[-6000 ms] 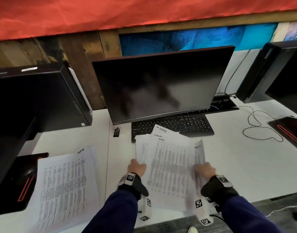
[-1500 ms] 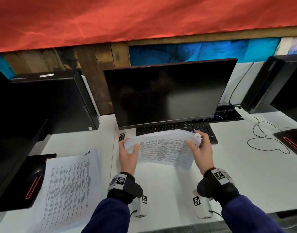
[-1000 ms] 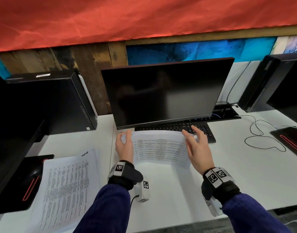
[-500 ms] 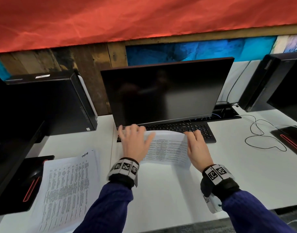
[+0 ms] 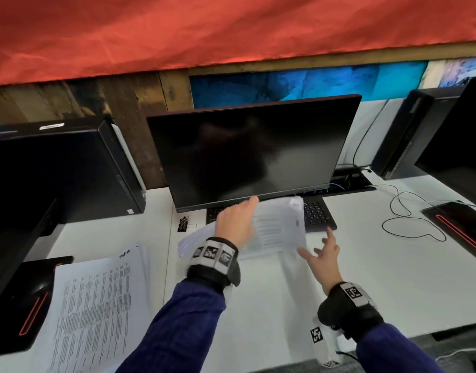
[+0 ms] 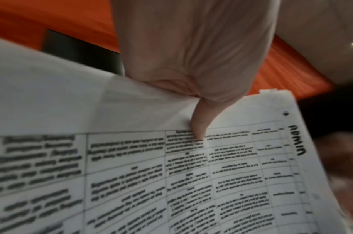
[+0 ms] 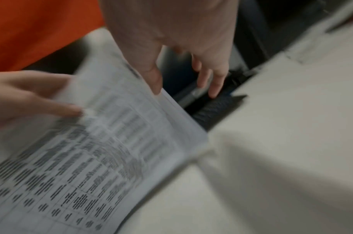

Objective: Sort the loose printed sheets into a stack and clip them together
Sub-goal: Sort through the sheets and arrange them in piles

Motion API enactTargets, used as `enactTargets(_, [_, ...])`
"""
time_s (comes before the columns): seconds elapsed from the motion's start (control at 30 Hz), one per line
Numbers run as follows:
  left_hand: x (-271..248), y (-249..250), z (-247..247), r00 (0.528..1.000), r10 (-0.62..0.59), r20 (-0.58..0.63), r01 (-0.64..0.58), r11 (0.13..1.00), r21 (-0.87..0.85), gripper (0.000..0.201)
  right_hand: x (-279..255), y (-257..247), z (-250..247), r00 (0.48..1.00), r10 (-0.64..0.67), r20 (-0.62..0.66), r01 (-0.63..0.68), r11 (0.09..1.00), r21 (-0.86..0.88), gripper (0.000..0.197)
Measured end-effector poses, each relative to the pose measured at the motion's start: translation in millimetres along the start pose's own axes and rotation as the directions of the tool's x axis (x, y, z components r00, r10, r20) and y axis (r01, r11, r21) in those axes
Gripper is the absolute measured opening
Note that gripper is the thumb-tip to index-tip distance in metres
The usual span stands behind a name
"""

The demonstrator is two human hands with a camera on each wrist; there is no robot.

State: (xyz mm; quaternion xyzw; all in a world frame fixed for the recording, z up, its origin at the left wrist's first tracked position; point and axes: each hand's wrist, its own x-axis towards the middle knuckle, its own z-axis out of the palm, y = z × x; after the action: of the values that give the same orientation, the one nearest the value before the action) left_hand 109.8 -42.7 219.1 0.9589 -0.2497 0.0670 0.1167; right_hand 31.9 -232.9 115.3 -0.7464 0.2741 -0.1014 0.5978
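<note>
Left hand (image 5: 235, 224) grips the gathered sheets (image 5: 274, 232) at their far edge, thumb on the printed top page, fingers behind; the stack is lifted off the desk (image 5: 393, 265) just in front of the monitor (image 5: 253, 152), at about 12 o'clock from the person. Left wrist view shows the thumb pressing the table print near a handwritten corner label. Right hand (image 5: 321, 255) is spread wide, fingers straight, holding nothing, hovering just at 4 o'clock of the stack; in the right wrist view its thumb tip meets the stack's right edge.

Binder clip (image 5: 183, 224) lies on the desk at 9 o'clock of the stack, near the monitor foot, not touched. A second printed pile (image 5: 96, 305) lies flat at 8 o'clock, well apart. Keyboard (image 5: 316, 214) partly hidden behind the paper.

Handling, as a judgement: the sheets are light, thin and floppy; the stack sags and fans at its left end where nothing supports it. Pages look slippery against each other, so a one-edge pinch lets them skew. Better hold: both hands on opposite short edges, tap the long edge on the desk to square, then pinch one corner firmly and put the clip there. Corners crease easily. Clip spring is likely stiff; needs a full finger squeeze.
</note>
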Motion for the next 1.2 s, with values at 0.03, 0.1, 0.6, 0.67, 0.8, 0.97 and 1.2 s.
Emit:
enactTargets(0.03, [-1.2, -8.4, -7.8, 0.999, -0.046, -0.021, 0.043, 0.994, -0.103, 0.029, -0.8, 2.0, 0.4, 0.996, 0.076, 0.054, -0.081, 0.992, 0.096, 0.102])
enactTargets(0.1, [-6.6, -28.5, -20.1, 0.986, -0.168, -0.005, 0.152, 0.901, -0.407, 0.028, 0.9, -4.2, 3.1, 0.968, 0.123, 0.219, -0.177, 0.953, 0.247, 0.098])
enactTargets(0.6, [-69.1, -26.0, 37.3, 0.747, -0.656, -0.110, 0.134, 0.310, -0.941, 0.028, -27.7, -69.6, 53.0, 0.933, -0.230, 0.276, 0.114, 0.919, 0.378, 0.029])
enactTargets(0.67, [-73.3, -30.7, 49.1, 0.717, -0.692, -0.086, 0.176, 0.299, -0.938, 0.026, -30.8, -60.4, 57.4, 0.933, -0.214, 0.290, 0.112, 0.936, 0.333, 0.042])
enactTargets(0.8, [-70.3, -41.4, 57.5, 0.716, -0.698, -0.015, 0.220, 0.245, -0.944, 0.027, -33.5, -65.6, 59.1, 0.925, -0.375, 0.069, 0.354, 0.911, 0.210, 0.043])
enactTargets(0.97, [-63.6, -50.8, 61.7, 0.730, -0.683, 0.001, 0.225, 0.239, -0.945, 0.027, -32.4, -87.5, 59.5, 0.671, -0.732, 0.115, 0.725, 0.617, -0.305, 0.062])
enactTargets(1.2, [-60.4, -58.0, 67.7, 0.745, -0.667, 0.011, 0.246, 0.259, -0.934, 0.027, -21.1, -91.6, 54.5, 0.665, -0.733, 0.142, 0.726, 0.591, -0.352, 0.058])
